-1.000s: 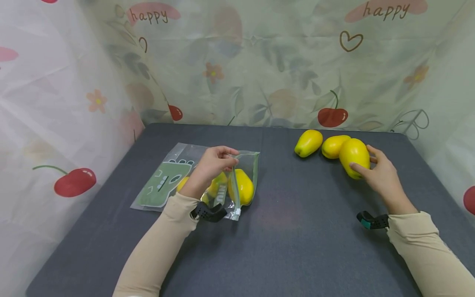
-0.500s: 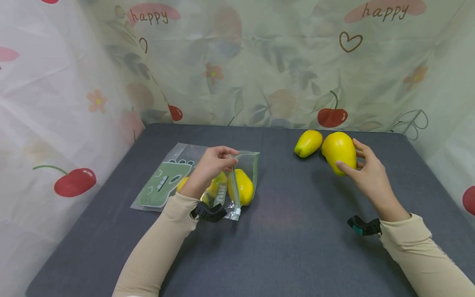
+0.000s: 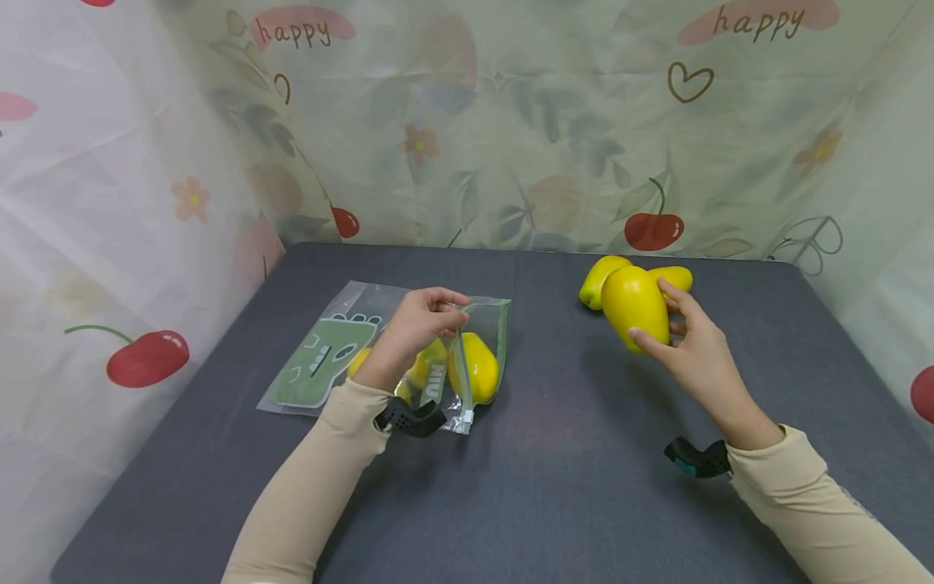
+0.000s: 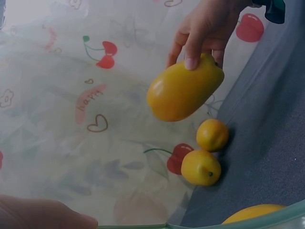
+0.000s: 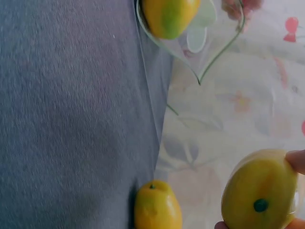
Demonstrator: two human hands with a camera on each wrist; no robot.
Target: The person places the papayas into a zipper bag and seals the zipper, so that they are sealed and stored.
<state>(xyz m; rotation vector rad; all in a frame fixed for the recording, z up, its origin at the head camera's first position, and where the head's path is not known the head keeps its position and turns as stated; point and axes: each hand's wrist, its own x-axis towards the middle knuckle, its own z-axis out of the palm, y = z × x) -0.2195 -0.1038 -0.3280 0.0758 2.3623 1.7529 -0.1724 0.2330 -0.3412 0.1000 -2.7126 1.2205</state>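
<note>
My left hand (image 3: 419, 328) pinches the upper edge of a clear zip bag (image 3: 485, 307) with a green cartoon print, lying on the table. Near the bag's opening is a yellow papaya (image 3: 479, 369). More yellow fruit (image 3: 426, 361) shows through the plastic, partly hidden by the left wrist. My right hand (image 3: 693, 345) grips another papaya (image 3: 633, 307), held above the table right of the bag. In the left wrist view, the thumb lies along the side of this papaya (image 4: 183, 90). The right wrist view shows its green-dotted end.
Two more papayas, one on the left (image 3: 597, 284) and one on the right (image 3: 674, 278), lie at the back right behind the held one. The dark table (image 3: 547, 478) meets a printed cloth (image 3: 503, 122) along its back edge. A white cloth hangs at each side.
My right hand has carried its papaya leftward, past the front of the two papayas at the back, uncovering the right one. The left hand and bag stay in place.
</note>
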